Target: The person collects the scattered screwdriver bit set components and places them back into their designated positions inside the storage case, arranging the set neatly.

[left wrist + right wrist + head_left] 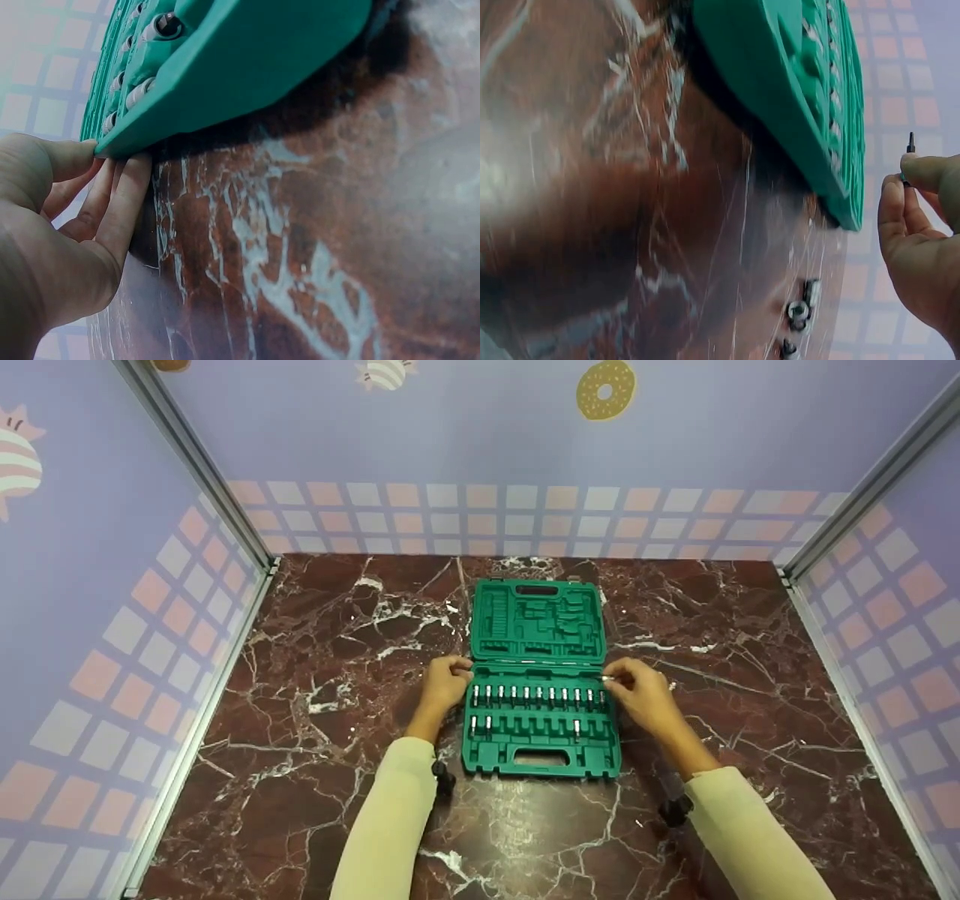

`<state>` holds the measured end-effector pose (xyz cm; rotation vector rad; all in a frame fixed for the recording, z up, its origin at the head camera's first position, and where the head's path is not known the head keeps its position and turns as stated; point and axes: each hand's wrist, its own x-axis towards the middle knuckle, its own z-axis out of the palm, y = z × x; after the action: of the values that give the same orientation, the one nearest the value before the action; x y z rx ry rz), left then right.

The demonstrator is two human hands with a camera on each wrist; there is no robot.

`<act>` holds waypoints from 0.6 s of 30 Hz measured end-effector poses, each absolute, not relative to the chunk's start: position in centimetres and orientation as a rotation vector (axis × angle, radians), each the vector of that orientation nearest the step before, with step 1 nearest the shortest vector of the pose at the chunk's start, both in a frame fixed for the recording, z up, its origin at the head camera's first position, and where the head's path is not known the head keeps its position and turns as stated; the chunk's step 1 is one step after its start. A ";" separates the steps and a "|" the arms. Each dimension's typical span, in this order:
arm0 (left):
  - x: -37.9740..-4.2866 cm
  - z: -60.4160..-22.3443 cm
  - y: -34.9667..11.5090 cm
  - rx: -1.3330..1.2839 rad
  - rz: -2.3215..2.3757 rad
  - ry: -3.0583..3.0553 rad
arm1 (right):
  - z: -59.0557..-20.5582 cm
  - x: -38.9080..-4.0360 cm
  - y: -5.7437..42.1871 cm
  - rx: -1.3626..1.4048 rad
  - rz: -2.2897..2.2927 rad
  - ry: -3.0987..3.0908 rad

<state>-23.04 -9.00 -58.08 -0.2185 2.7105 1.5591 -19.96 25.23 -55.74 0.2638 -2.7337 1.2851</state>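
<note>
A green plastic tool case (pixel 541 720) lies unfolded on the table, its moulded lid (pixel 538 619) laid back at the far side. Bit sockets (pixel 526 697) fill one row of the base, and a few stand in the nearer row. My left hand (pixel 445 684) pinches the case's left rim near the hinge, thumb above and fingers (pixel 129 187) against the side. At the right rim, my right hand (pixel 639 690) holds a small bit socket (pixel 910 142) between thumb and fingertips, its dark tip pointing up in the right wrist view.
Loose sockets (pixel 799 313) lie on the table right of the case, seen in the right wrist view. The dark red marbled tabletop (pixel 337 675) is bounded by patterned panels (pixel 495 427) at the back and both sides.
</note>
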 end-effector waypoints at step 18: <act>-23.1 -58.3 -9.0 -0.230 1.567 2.716 | -54.7 -18.5 18.5 0.672 1.380 -2.852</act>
<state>-23.07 -9.01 -58.26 -0.2305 2.7162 1.5673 -18.50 18.51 -54.67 0.6724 -2.8522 1.3802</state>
